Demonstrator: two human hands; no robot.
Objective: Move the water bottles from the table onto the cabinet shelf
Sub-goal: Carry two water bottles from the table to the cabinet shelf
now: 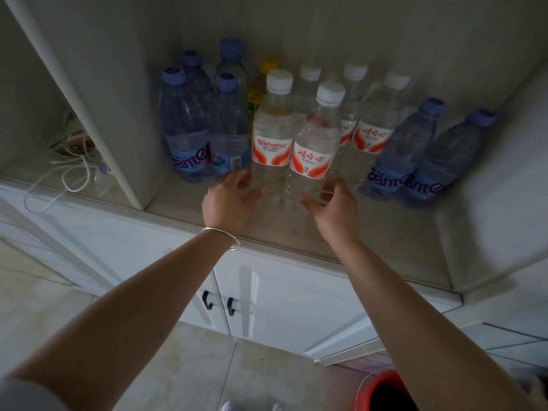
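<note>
We are looking down into an open cabinet shelf point(370, 232) where bottles are standing in three groups. On the left we are counting four bottles with blue caps point(189, 126), packed together, two in front and two behind. In the middle we are counting five clear bottles with white caps and red-and-white labels: two in front and three behind point(372, 126). Behind the front left one, a single bottle with a yellow cap point(265, 75) is peeking out. On the right, two more blue-capped bottles point(427, 155) are standing just beside each other, touching. That is making six blue-capped, five white-capped and one yellow-capped, twelve in all.

Our left hand point(228, 203), with a silver bangle point(222, 237) at its wrist, is curling its fingers around the base of the front left white-capped bottle point(271, 134). Our right hand point(332, 209) is doing the same at the base of the front right white-capped bottle point(315, 143). Both bottles are standing upright on the shelf, touching each other, near its front edge. Both hands are touching their bottles; how tightly they are gripping we cannot tell.

In the neighbouring compartment on the left, white cables point(65, 173) are lying in a tangle. Below the shelf, two cabinet doors are carrying two dark handles point(219, 304). At the bottom right, a red bucket point(382, 393) is standing on the tiled floor.
</note>
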